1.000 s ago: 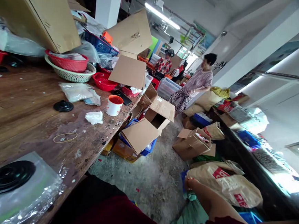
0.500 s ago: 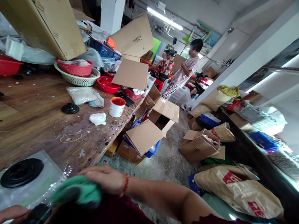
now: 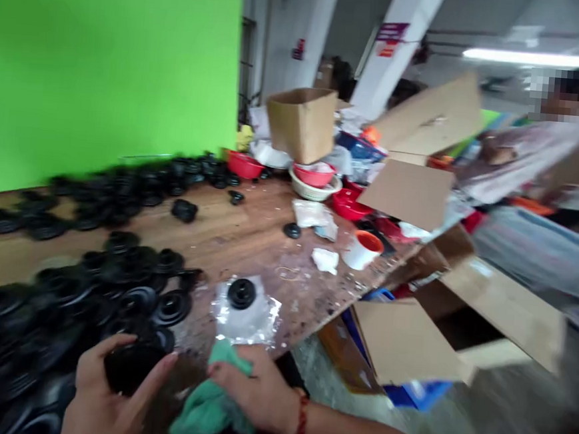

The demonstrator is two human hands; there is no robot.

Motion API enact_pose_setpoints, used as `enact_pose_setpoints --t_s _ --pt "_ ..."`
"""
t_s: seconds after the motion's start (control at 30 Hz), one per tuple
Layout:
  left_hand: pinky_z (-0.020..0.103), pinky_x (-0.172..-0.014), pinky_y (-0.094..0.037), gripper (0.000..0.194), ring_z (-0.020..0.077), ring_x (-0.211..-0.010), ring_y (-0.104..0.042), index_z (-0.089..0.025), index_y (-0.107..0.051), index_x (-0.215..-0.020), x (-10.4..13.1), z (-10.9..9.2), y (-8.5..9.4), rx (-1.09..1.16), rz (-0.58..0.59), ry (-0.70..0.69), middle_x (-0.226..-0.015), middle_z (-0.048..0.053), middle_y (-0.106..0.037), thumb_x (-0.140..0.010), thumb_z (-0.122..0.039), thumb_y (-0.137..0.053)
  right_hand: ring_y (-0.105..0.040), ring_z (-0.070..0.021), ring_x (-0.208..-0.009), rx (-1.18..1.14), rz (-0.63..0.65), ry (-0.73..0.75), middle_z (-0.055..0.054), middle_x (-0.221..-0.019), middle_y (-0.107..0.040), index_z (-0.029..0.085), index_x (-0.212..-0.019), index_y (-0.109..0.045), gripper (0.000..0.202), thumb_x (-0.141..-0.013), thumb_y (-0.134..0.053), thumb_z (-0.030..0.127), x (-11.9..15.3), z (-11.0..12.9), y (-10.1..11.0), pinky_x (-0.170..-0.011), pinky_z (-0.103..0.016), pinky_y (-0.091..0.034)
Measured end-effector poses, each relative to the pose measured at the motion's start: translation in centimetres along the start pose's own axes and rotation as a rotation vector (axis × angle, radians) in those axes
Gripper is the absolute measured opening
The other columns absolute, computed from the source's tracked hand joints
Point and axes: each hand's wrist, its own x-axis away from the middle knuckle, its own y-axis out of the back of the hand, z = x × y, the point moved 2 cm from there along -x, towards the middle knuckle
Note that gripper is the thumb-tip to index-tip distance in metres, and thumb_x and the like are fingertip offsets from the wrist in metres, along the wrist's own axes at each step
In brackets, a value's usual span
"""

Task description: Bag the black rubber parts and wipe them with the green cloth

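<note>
My left hand (image 3: 97, 399) is closed round a dark black part (image 3: 130, 368), thumb and fingers on its sides; blur hides its exact kind. In my right hand (image 3: 268, 392) is a green cloth (image 3: 211, 408), bunched under the fingers, close beside the left hand. Just beyond the hands, a black stepped disc (image 3: 241, 293) lies on a clear plastic bag (image 3: 245, 327) on the wooden table (image 3: 228, 229). A heap of similar black round parts (image 3: 58, 286) spreads to the left.
A green panel (image 3: 106, 62) rises behind the table. Further back are a cardboard box (image 3: 299, 124), a red basin (image 3: 245, 165) and a white-and-orange cup (image 3: 362, 251). Open cartons (image 3: 405, 340) stand off the right edge. A person (image 3: 530, 149) stands at the far right, blurred.
The view has swung left, bringing the green panel and the heap of black parts into sight. My left hand shows more fully with the black part; the right still holds the cloth.
</note>
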Motion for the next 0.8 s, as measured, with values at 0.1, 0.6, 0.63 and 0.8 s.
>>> enact_pose_setpoints --t_s 0.1,0.6,0.63,0.8 --pt "0.041 -0.070 -0.046 0.067 0.0284 -0.081 -0.060 -0.026 -0.046 -0.116 -1.4 0.0 4.1 -0.213 -0.216 0.052 -0.118 0.009 -0.051 -0.065 -0.066 -0.063 -0.042 -0.0093 -0.054 0.050 -0.041 0.023 0.002 -0.061 -0.045 0.017 -0.068 -0.050 0.045 -0.082 -0.057 0.059 -1.2 1.6 1.9 -0.052 -0.021 -0.039" --pt "0.052 -0.107 -0.033 0.056 0.0345 -0.128 -0.043 -0.017 -0.046 -0.130 -6.4 2.3 4.7 -0.400 -0.373 -0.277 -0.130 0.017 -0.050 -0.084 -0.047 -0.050 -0.051 -0.0248 -0.112 1.055 -0.179 0.522 -0.010 -0.112 -0.064 0.018 -0.099 -0.066 0.024 -0.086 -0.061 0.038 -15.1 4.1 9.1 -0.099 -0.042 -0.036" --pt "0.052 -0.108 -0.034 0.057 0.0343 -0.128 -0.043 -0.017 -0.045 -0.131 -6.4 2.4 4.8 -0.381 -0.363 -0.286 -0.131 0.018 -0.050 -0.084 -0.047 -0.050 -0.050 -0.0254 -0.114 1.067 -0.160 0.520 -0.010 -0.111 -0.064 0.019 -0.096 -0.068 0.022 -0.086 -0.062 0.038 -16.0 4.1 9.0 -0.101 -0.043 -0.035" --pt "0.048 -0.108 -0.036 0.053 0.0318 -0.124 -0.047 -0.014 -0.047 -0.128 -6.1 3.3 5.2 -0.350 -0.289 -0.341 -0.128 0.017 -0.052 -0.085 -0.044 -0.050 -0.052 -0.0248 -0.110 1.082 -0.095 0.515 -0.012 -0.108 -0.065 0.014 -0.103 -0.067 0.021 -0.087 -0.060 0.026 -22.4 4.9 6.4 -0.101 -0.043 -0.036"
